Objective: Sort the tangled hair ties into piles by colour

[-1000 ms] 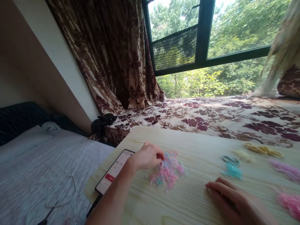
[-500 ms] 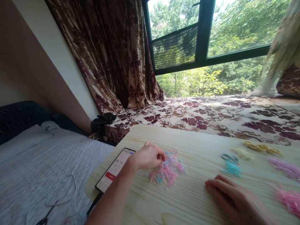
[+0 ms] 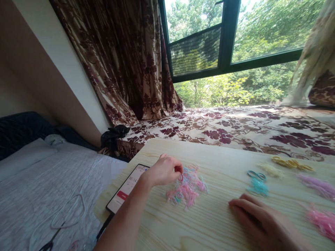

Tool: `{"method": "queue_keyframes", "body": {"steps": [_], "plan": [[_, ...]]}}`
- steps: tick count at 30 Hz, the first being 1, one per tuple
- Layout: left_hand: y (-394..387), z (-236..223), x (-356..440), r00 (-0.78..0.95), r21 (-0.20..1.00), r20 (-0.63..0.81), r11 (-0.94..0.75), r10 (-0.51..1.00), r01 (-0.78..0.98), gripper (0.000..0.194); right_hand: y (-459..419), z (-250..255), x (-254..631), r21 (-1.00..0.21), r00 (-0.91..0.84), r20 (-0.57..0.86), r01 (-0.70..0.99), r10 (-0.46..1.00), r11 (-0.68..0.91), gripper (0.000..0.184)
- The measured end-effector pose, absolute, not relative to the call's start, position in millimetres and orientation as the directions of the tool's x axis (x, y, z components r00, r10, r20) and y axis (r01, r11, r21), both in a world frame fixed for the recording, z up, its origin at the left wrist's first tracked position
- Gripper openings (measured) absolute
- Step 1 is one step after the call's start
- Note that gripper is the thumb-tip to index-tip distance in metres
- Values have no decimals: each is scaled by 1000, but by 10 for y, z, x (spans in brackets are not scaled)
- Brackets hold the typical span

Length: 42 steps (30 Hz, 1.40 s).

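Head view: nearest, the person's right hand (image 3: 261, 219) rests on the wooden table (image 3: 209, 226), fingers loosely bent and close together; whether anything lies beneath them cannot be told. To its right is a pile of pink strands (image 3: 323, 221). The left hand (image 3: 164, 170) reaches over the table, its thumb and index finger curled nearly together at the left edge of a mixed pile (image 3: 190, 190) of pink, blue and green strands; whether the fingertips grip a strand cannot be made out. Under the left forearm, partly covered, lies a phone (image 3: 131, 181) showing a timer and a red button. Beyond the right hand sit teal strands (image 3: 258, 188), with 2 teal rings (image 3: 256, 175) touching them, and purple strands (image 3: 318, 185) farther right. Behind these are pale yellow strands (image 3: 271, 170) and, just beside them, yellow rings (image 3: 291, 164). Past the table, a flowered cloth (image 3: 222, 125) covers a ledge, with a black bag (image 3: 113, 136) at its left end, below a patterned curtain (image 3: 125, 62) and a window (image 3: 225, 38) facing green trees (image 3: 272, 31).
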<state>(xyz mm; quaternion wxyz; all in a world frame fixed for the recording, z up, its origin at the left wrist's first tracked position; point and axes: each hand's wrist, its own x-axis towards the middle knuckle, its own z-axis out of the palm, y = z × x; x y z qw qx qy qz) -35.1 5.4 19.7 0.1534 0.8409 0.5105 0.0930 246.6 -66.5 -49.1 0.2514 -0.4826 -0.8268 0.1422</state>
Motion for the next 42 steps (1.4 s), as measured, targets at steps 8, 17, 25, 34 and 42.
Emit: {"method": "queue_keyframes", "body": {"steps": [8, 17, 25, 34, 42], "plan": [[25, 229, -296, 408, 459, 85, -400, 909, 793, 16, -690, -501, 2410, -538, -336, 318, 706, 887, 460, 29], [-210, 25, 326, 286, 837, 157, -281, 945, 470, 10, -706, -466, 2326, -755, -90, 392, 537, 915, 376, 26], [-388, -135, 559, 321, 778, 353, -466, 879, 421, 10, -753, -418, 2208, -868, -1, 274, 430, 962, 248, 26], [-434, -74, 599, 290, 854, 267, -365, 919, 371, 5, -725, -389, 2269, -895, -38, 234, 383, 971, 231, 35], [-401, -170, 561, 384, 749, 329, -486, 863, 450, 9, -713, -375, 2268, -929, 24, 233, 300, 972, 215, 32]]}}
